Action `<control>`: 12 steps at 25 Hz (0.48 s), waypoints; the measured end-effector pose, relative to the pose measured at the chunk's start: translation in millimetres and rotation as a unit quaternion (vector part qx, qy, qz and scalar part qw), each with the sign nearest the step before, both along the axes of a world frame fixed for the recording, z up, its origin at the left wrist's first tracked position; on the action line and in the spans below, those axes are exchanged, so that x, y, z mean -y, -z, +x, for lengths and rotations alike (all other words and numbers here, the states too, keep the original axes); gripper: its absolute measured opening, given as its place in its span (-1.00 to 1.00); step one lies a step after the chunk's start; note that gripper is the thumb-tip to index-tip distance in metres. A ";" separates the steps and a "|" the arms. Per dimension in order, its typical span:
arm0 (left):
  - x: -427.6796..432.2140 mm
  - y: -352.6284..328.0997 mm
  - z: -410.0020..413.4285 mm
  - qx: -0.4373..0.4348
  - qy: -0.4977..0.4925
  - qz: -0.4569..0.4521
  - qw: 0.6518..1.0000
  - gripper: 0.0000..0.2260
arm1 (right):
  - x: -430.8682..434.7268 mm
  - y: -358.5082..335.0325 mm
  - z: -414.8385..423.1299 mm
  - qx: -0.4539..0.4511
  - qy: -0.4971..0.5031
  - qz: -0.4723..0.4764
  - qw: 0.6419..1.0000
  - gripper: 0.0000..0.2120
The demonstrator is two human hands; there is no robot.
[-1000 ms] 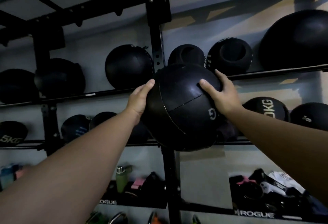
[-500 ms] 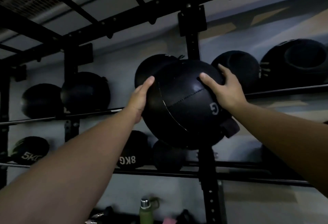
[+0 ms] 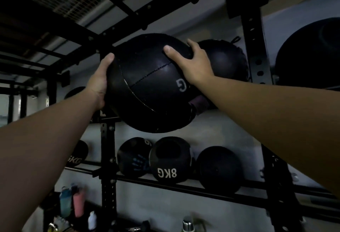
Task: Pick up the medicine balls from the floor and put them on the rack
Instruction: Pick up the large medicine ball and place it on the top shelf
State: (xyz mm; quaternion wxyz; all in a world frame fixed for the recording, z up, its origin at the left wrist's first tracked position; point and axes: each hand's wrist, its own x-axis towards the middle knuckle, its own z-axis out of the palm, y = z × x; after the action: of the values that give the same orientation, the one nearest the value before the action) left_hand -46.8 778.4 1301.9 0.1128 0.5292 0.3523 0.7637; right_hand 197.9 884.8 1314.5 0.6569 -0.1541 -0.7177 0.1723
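Observation:
I hold a large black medicine ball with a stitched seam and a grey letter G up high in front of the black steel rack. My left hand presses its left side and my right hand grips its upper right. The ball sits at the height of the upper shelf, just left of another black ball resting there. The shelf rail under the held ball is hidden, so I cannot tell whether the ball touches it.
On the lower rail rest several black balls, one marked 8KG. A very large ball fills the upper right. Rack uprights stand at left and right. Water bottles stand low at the left.
The ball has risen and moved left along the rack, from in front of the upright to the upper shelf bay. Both hands keep the same grip. My view has tilted up.

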 end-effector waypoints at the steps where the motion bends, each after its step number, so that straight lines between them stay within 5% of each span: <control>1: -8.8 -1.3 -15.4 0.002 0.002 0.001 1.000 -0.65 | -8.1 -1.4 -14.9 0.000 -0.002 0.002 1.000 0.12; 12: -183.7 -53.6 -192.9 0.003 0.090 0.030 0.996 -0.42 | -134.2 -39.1 -176.5 -0.031 0.115 0.019 0.993 0.14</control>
State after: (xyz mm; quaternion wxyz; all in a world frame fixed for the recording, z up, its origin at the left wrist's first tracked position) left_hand -239.7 962.1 1355.6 0.1656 0.5598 0.2797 0.7622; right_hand 21.4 1018.9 1353.7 0.6970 -0.2174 -0.6778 0.0868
